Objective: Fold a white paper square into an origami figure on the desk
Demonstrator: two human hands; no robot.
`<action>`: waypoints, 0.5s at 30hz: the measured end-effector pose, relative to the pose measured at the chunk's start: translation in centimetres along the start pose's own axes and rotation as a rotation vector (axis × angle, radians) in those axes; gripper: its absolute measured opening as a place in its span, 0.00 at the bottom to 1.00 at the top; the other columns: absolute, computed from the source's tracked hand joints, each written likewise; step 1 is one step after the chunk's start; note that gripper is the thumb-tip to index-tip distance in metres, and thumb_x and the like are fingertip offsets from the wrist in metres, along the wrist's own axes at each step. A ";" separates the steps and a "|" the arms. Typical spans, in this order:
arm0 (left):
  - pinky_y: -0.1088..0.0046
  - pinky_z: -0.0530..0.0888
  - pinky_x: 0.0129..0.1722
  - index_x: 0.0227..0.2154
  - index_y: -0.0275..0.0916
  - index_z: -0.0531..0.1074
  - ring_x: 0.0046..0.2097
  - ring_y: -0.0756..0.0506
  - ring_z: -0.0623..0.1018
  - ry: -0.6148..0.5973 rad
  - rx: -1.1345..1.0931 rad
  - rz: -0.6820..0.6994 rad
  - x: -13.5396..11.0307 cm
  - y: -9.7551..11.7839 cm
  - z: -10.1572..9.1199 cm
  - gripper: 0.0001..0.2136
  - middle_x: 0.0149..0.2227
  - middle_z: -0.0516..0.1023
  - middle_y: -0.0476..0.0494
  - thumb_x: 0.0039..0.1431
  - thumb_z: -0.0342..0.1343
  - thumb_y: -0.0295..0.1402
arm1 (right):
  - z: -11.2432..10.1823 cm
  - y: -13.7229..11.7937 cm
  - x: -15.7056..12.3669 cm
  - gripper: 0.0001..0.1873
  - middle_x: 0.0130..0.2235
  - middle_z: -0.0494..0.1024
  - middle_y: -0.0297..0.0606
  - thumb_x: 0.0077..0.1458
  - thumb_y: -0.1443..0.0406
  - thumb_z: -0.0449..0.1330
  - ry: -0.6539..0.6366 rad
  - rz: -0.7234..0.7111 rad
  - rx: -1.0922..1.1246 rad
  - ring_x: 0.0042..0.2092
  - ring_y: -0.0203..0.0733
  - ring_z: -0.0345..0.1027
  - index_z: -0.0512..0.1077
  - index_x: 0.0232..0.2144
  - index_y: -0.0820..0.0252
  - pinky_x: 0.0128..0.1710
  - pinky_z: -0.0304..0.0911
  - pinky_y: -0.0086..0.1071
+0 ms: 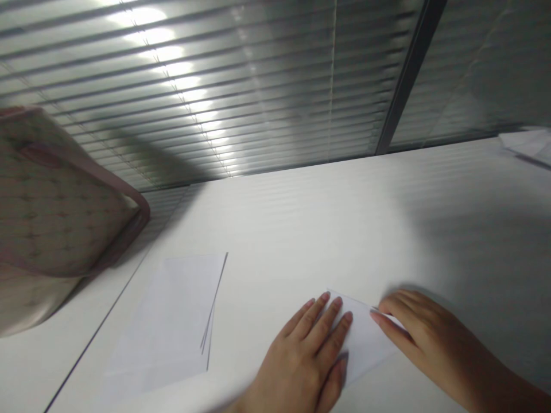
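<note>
Fingers (329, 321) rest on paper (365, 344) on a white desk (301, 229) below blinds (172, 97).

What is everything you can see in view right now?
folded paper: one, white, under the hands on the desk
paper stack: one, white, left of the hands
quilted bag or cushion: one, beige with pink trim, far left
loose papers: some, white, far right corner
desk: one, white, under the papers
window blinds: one set, grey, behind the desk
window frame: one, dark, behind the desk
left hand: one, bare, flat on the folded paper
right hand: one, bare, fingertips at its edge
</note>
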State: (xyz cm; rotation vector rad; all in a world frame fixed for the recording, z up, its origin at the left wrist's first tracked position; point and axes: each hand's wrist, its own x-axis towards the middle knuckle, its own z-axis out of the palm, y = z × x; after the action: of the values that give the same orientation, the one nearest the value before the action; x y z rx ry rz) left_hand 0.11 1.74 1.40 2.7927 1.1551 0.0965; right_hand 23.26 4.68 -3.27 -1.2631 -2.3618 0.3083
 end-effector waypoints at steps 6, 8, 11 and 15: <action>0.60 0.67 0.60 0.60 0.35 0.62 0.65 0.37 0.59 -0.001 0.011 0.005 0.1 -0.1 0.0 0.24 0.62 0.62 0.37 0.60 0.54 0.31 | 0.1 0.1 0.0 0.13 0.26 0.74 0.33 0.64 0.63 0.50 -0.020 0.014 -0.001 0.29 0.42 0.70 0.66 0.27 0.55 0.34 0.60 0.38; 0.60 0.67 0.60 0.60 0.34 0.62 0.64 0.37 0.60 -0.005 0.017 0.009 0.0 -0.1 0.0 0.24 0.62 0.63 0.37 0.60 0.54 0.31 | 0.1 0.1 0.0 0.13 0.26 0.74 0.34 0.64 0.63 0.50 -0.014 0.011 -0.002 0.30 0.42 0.70 0.66 0.27 0.55 0.34 0.60 0.38; 0.60 0.67 0.60 0.60 0.34 0.62 0.64 0.37 0.60 0.003 0.013 0.011 0.0 -0.1 0.0 0.24 0.62 0.63 0.37 0.60 0.54 0.31 | 0.2 0.1 -0.1 0.13 0.26 0.74 0.34 0.64 0.63 0.50 0.002 0.006 -0.007 0.29 0.42 0.70 0.67 0.27 0.55 0.33 0.59 0.37; 0.60 0.67 0.59 0.60 0.35 0.62 0.65 0.38 0.59 0.019 0.002 0.017 -0.1 -0.1 0.1 0.24 0.62 0.63 0.37 0.61 0.53 0.31 | 0.3 0.0 -0.2 0.13 0.26 0.74 0.34 0.64 0.63 0.50 0.004 0.017 0.008 0.30 0.42 0.69 0.66 0.27 0.55 0.33 0.59 0.37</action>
State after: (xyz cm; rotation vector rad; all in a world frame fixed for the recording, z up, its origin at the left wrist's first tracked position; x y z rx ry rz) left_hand -0.02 1.79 1.23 2.8102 1.1362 0.1236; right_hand 23.16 4.51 -3.59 -1.2794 -2.3453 0.3195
